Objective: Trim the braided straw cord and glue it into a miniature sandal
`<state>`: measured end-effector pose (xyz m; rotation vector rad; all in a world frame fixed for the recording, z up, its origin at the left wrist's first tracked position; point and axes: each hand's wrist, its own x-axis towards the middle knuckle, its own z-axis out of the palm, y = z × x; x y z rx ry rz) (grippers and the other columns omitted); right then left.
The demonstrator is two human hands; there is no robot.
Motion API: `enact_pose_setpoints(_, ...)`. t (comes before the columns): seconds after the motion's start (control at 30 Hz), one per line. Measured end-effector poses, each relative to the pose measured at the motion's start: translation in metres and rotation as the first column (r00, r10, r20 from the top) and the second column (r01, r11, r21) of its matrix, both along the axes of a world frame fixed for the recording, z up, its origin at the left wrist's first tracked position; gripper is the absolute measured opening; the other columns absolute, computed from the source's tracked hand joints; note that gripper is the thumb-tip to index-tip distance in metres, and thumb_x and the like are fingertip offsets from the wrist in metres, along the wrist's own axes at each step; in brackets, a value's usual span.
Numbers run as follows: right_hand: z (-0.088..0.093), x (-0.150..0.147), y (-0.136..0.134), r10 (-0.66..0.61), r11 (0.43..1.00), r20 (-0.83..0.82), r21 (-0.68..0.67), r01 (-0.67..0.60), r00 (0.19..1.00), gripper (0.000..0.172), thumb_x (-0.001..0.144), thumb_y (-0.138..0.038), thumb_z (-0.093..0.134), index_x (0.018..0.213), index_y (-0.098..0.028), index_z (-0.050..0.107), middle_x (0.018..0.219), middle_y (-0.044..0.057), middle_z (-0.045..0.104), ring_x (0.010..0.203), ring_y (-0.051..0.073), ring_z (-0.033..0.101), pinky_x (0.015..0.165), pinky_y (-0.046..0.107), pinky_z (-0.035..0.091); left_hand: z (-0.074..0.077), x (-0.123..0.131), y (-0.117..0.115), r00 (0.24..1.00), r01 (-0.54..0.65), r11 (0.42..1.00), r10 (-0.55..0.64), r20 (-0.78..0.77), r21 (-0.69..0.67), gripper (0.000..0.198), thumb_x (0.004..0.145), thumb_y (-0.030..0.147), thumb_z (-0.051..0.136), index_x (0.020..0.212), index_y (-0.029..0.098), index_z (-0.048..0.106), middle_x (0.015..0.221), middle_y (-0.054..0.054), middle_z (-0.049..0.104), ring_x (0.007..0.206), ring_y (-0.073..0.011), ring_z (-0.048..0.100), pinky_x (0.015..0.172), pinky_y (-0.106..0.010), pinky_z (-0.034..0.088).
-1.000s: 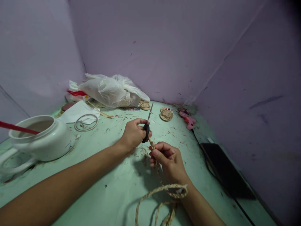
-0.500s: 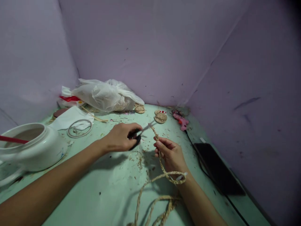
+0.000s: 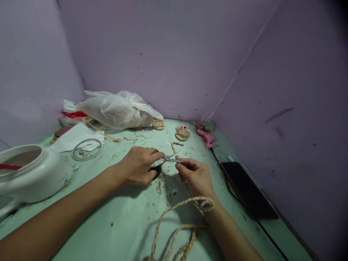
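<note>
Left hand, centre of frame: fingers wrapped on the black-handled scissors with silver blades, so gripped; blades spread, pointing right. Right hand, just right of centre: thumb and index together, clamped on the straw-coloured braided rope. Rope's bent tip sticks up past the fingertips at mid-frame and crosses at the blades; can't tell if it's between them or behind. Rest of rope loops by the right wrist and runs off bottom centre. All over a pale green tabletop dotted with scraps. Above the hands: round woven straw piece with red beads, plus a plain round woven straw piece next to the knotted white plastic bag, upper left of centre. Pink glue gun right of the beaded piece. Black flat phone-like slab right side, black cable running to lower right. Left edge: white round pot with a red stick in its mouth. Thin metal ring between pot and bag, partly over white paper.
</note>
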<state>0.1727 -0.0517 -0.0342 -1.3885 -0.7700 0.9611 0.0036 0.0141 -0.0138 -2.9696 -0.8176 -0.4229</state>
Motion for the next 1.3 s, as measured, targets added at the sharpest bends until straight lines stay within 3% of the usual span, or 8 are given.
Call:
enact_pose_setpoints(0.1,0.001,0.000,-0.001,-0.020,1.000,0.077,-0.019,0.021,0.997,0.016,0.053,-0.022,0.067,0.065,-0.012,0.065,0.039,-0.005,0.052,0.032,0.006,0.040,0.031,0.018,0.032,-0.002,0.000,0.001,1.000,0.024,0.999,-0.024,0.006,0.028,0.045,0.068,0.023,0.048,0.113,0.021,0.049,0.088,-0.006,0.061,0.077,-0.0213,0.058,0.062,-0.030,0.041)
enact_pose_setpoints(0.37,0.004,0.001,0.000,-0.084,0.995,0.073,-0.055,0.088,0.994,0.017,0.053,-0.023,0.065,0.067,-0.013,0.064,0.037,-0.006,0.050,0.030,0.007,0.039,0.030,0.019,0.028,-0.015,0.000,0.006,0.997,0.035,0.989,-0.044,0.062,0.143,0.048,0.067,0.021,0.047,0.115,0.018,0.049,0.092,-0.008,0.060,0.079,-0.0225,0.058,0.063,-0.032,0.043)
enact_pose_setpoints(0.6,-0.008,0.006,-0.003,-0.126,0.988,0.336,0.124,0.089,0.933,0.016,0.062,-0.027,0.061,0.070,-0.014,0.068,0.049,-0.001,0.058,0.039,0.010,0.045,0.038,0.022,0.036,-0.012,0.000,0.004,0.993,0.009,0.996,-0.020,0.120,0.091,0.047,0.067,0.021,0.048,0.115,0.017,0.050,0.095,-0.008,0.062,0.081,-0.0220,0.059,0.065,-0.031,0.045)
enact_pose_setpoints(0.77,-0.010,0.006,-0.004,-0.127,0.986,0.411,0.151,0.070,0.903,0.019,0.065,-0.026,0.059,0.075,-0.015,0.069,0.051,0.000,0.058,0.042,0.011,0.047,0.040,0.022,0.037,-0.011,0.001,0.004,0.997,0.041,0.994,-0.048,0.067,0.102,0.046,0.067,0.021,0.048,0.113,0.018,0.050,0.096,-0.008,0.062,0.083,-0.0219,0.059,0.066,-0.031,0.044)
enact_pose_setpoints(1.03,-0.011,0.006,-0.003,-0.133,0.989,0.382,0.106,0.099,0.914,0.018,0.063,-0.020,0.058,0.076,-0.015,0.069,0.053,0.000,0.059,0.043,0.011,0.048,0.042,0.022,0.039,-0.014,0.000,0.004,0.994,0.089,0.976,-0.100,0.046,0.198,0.045,0.069,0.022,0.047,0.113,0.017,0.050,0.093,-0.008,0.060,0.074,-0.0207,0.058,0.061,-0.031,0.043)
enact_pose_setpoints(1.3,-0.010,0.004,-0.004,-0.133,0.980,0.322,0.184,0.076,0.937,0.016,0.066,-0.027,0.062,0.075,-0.016,0.068,0.061,0.003,0.064,0.047,0.012,0.052,0.042,0.023,0.043,-0.026,-0.005,0.011,0.982,0.170,0.964,-0.182,0.045,0.206,0.045,0.071,0.022,0.046,0.116,0.016,0.047,0.084,-0.007,0.058,0.072,-0.0189,0.055,0.062,-0.030,0.044)
